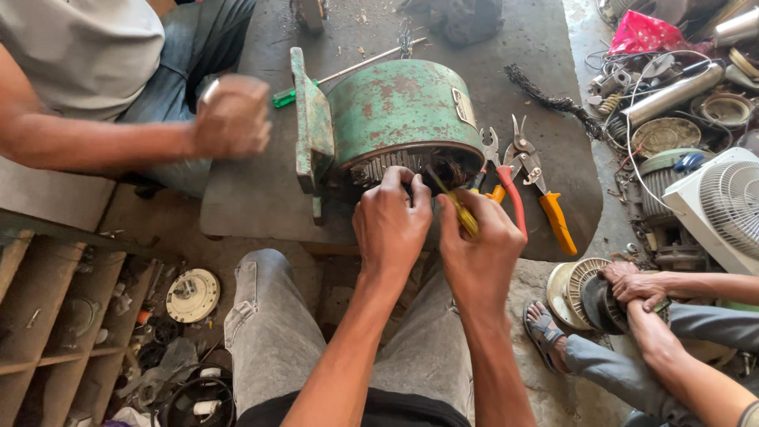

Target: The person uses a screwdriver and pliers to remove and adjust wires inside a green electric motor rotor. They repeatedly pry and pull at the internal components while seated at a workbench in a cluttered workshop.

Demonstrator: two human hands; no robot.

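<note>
A worn green electric motor housing [399, 111] lies on its side on a grey slab [253, 198], its open end with windings [415, 164] facing me. My left hand [391, 221] presses its fingers on the lower rim of that opening. My right hand [478, 245] grips a yellow-handled tool [457, 207] whose tip points into the windings. Red-handled pliers [506, 178] and orange-handled snips [545, 194] lie just right of the motor.
A person at upper left holds a fist [233, 117] near the motor's base plate; a green screwdriver [286, 96] lies behind it. Another person's hands [632, 285] hold a round motor part at lower right. Scrap parts and a white fan [723, 205] crowd the right; wooden shelves [55, 316] stand lower left.
</note>
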